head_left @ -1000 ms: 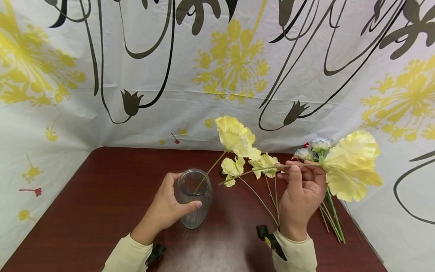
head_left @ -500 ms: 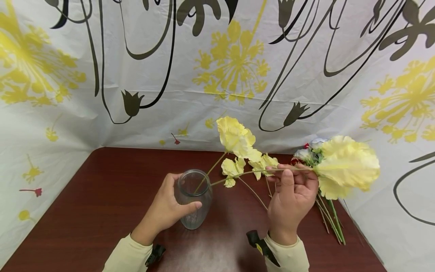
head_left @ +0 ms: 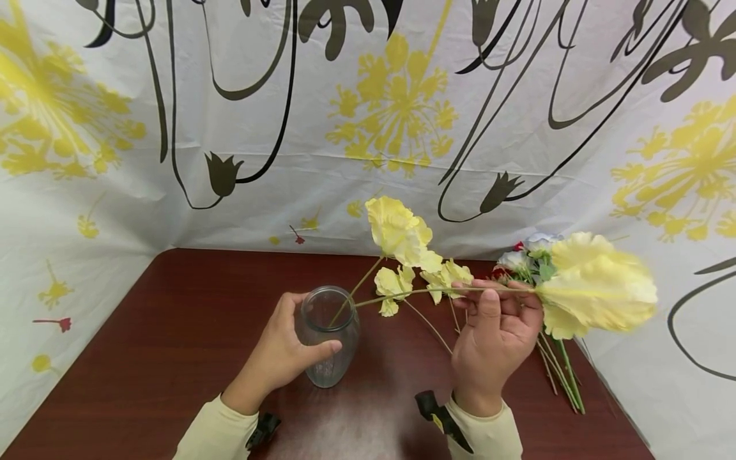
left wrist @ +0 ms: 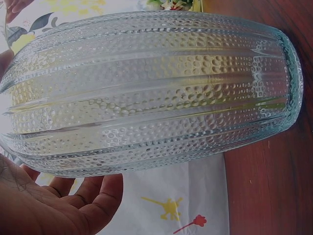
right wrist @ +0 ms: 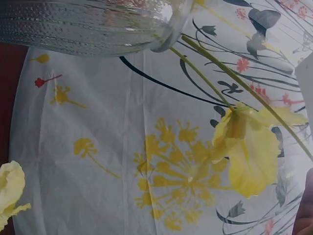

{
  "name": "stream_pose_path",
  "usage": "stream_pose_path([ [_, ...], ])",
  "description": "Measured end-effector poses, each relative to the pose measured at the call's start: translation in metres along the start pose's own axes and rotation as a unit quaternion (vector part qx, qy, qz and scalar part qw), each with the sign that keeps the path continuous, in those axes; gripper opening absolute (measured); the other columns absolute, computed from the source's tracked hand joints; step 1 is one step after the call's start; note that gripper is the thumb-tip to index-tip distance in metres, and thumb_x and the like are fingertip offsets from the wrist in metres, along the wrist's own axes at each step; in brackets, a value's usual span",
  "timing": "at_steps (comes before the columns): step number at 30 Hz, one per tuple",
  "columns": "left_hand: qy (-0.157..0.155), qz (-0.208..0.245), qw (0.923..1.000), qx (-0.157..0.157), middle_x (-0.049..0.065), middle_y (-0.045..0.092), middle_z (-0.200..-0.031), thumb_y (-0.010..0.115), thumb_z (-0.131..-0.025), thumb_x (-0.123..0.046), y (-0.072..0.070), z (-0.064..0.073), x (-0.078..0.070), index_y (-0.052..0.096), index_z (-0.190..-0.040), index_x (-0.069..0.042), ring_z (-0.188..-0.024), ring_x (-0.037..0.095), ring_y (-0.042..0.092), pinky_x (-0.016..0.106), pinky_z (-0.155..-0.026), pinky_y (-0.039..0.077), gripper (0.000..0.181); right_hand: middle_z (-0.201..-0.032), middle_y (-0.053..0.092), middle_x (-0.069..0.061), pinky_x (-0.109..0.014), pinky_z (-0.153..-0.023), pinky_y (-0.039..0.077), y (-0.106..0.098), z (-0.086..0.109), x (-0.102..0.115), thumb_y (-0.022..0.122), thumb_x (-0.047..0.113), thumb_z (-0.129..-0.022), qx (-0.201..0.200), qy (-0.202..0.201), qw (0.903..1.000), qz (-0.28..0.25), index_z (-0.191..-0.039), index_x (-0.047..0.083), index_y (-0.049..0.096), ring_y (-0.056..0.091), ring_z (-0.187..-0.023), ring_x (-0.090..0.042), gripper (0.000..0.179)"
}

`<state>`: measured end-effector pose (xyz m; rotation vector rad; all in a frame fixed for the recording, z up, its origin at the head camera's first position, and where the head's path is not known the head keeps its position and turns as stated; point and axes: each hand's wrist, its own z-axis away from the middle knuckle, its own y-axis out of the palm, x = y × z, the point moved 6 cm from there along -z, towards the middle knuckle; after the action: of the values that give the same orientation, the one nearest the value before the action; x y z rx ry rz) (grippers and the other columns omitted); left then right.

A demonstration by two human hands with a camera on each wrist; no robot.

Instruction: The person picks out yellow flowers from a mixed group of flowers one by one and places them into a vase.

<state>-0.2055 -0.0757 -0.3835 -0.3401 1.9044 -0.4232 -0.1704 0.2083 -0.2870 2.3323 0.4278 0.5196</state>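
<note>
My left hand (head_left: 284, 351) grips a clear glass vase (head_left: 332, 361) that stands upright on the table, thumb across its near side. Dimpled, ribbed glass fills the left wrist view, where the vase (left wrist: 156, 93) has fingers (left wrist: 105, 198) curled along it. One artificial yellow flower (head_left: 399, 231) leans out of the vase to the right. My right hand (head_left: 494, 345) pinches the stem of another yellow flower (head_left: 598, 287) just below its bloom. That stem lies nearly level, its tip right at the vase's rim; in the right wrist view the stem (right wrist: 249, 88) slants down from the mouth.
Two more yellow flowers (head_left: 395, 284) lie on the dark red-brown table (head_left: 172, 345) behind the right hand. Farther right lies a bunch of pale blue and red flowers (head_left: 514, 260) with green stems (head_left: 566, 377). A white patterned cloth (head_left: 322, 128) hangs around the table.
My right hand has moved left and slightly down, bringing the flower's stem tip to the vase's rim. The left hand and vase stay in place.
</note>
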Motion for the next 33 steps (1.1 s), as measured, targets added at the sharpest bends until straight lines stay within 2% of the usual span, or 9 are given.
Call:
stream_pose_path([
  [9, -0.005, 0.001, 1.0, 0.002, 0.006, 0.049, -0.13, 0.089, -0.069, -0.044, 0.0, 0.0, 0.001, 0.043, -0.131, -0.013, -0.117, 0.022, 0.051, 0.052, -0.093, 0.043, 0.084, -0.092, 0.064, -0.026, -0.034, -0.065, 0.056, 0.004, 0.011, -0.021, 0.047, -0.018, -0.096, 0.053, 0.068, 0.9951, 0.047, -0.116, -0.011, 0.045, 0.07, -0.078, -0.035, 0.021],
  [16, -0.003, 0.005, 1.0, 0.0, 0.005, 0.05, -0.129, 0.089, -0.068, -0.044, 0.0, 0.0, 0.001, 0.044, -0.131, -0.014, -0.117, 0.021, 0.051, 0.051, -0.093, 0.043, 0.083, -0.098, 0.065, -0.018, -0.031, -0.065, 0.055, 0.005, 0.027, -0.041, 0.05, -0.011, -0.098, 0.102, 0.12, 0.9798, 0.123, -0.122, -0.005, 0.046, 0.071, -0.082, -0.028, 0.025],
  [23, -0.002, 0.005, 1.0, 0.0, 0.006, 0.05, -0.129, 0.089, -0.069, -0.044, -0.001, 0.0, 0.0, 0.044, -0.131, -0.014, -0.116, 0.022, 0.051, 0.051, -0.091, 0.044, 0.083, -0.098, 0.066, -0.01, -0.03, -0.065, 0.055, 0.005, 0.04, -0.058, 0.05, -0.006, -0.1, 0.134, 0.168, 0.9638, 0.158, -0.121, 0.003, 0.049, 0.07, -0.081, -0.022, 0.023],
  [25, -0.002, 0.005, 1.0, 0.001, 0.006, 0.049, -0.129, 0.089, -0.069, -0.044, -0.001, 0.0, 0.001, 0.044, -0.131, -0.014, -0.116, 0.023, 0.051, 0.051, -0.092, 0.044, 0.083, -0.097, 0.067, -0.009, -0.029, -0.065, 0.054, 0.006, 0.044, -0.063, 0.05, -0.006, -0.1, 0.143, 0.176, 0.9595, 0.167, -0.12, 0.002, 0.049, 0.07, -0.081, -0.02, 0.021],
  [30, -0.005, 0.003, 1.0, 0.003, 0.007, 0.049, -0.13, 0.089, -0.069, -0.044, -0.001, 0.0, 0.002, 0.043, -0.131, -0.013, -0.117, 0.023, 0.051, 0.051, -0.092, 0.043, 0.083, -0.096, 0.068, -0.011, -0.029, -0.067, 0.054, 0.008, 0.054, -0.074, 0.05, -0.007, -0.1, 0.168, 0.19, 0.9512, 0.175, -0.117, -0.013, 0.041, 0.07, -0.082, -0.02, 0.02],
  [33, -0.005, 0.004, 1.0, 0.004, 0.007, 0.049, -0.129, 0.089, -0.069, -0.044, -0.001, 0.0, 0.002, 0.044, -0.131, -0.012, -0.116, 0.023, 0.051, 0.051, -0.091, 0.044, 0.083, -0.096, 0.067, -0.008, -0.028, -0.069, 0.054, 0.007, 0.059, -0.078, 0.052, -0.007, -0.099, 0.165, 0.2, 0.9486, 0.182, -0.115, -0.01, 0.044, 0.068, -0.083, -0.018, 0.018],
])
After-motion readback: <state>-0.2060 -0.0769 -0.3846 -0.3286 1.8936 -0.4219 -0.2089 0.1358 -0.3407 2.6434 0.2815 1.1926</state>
